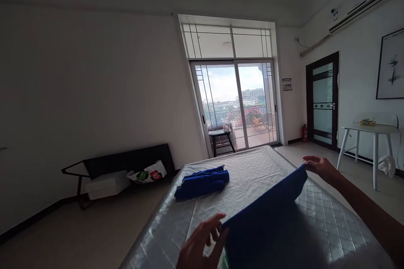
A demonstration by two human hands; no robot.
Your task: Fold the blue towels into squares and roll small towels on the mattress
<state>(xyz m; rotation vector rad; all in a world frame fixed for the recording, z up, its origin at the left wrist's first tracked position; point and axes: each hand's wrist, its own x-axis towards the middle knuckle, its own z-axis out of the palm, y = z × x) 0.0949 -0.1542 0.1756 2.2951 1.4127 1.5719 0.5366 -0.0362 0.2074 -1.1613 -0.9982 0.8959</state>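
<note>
A dark blue cloth (pixel 265 214) is stretched between my two hands above the quilted silver-white mattress. My left hand (pixel 205 239) pinches its near left corner between thumb and fingers. At the far right corner, the fingers of my right hand (pixel 320 168) are closed on the edge. The cloth's lower part runs out of the frame at the bottom. Several folded blue cloths (pixel 203 181) lie together on the mattress (pixel 249 166), to the left and beyond the held one.
A low dark bench (pixel 126 162) with a white box (pixel 107 183) and a printed bag (pixel 148 173) stands at the left wall. Beyond the mattress are a dark stool (pixel 220 133) and sliding glass doors. At the right is a white table (pixel 370 128) near a dark-framed door (pixel 322 101).
</note>
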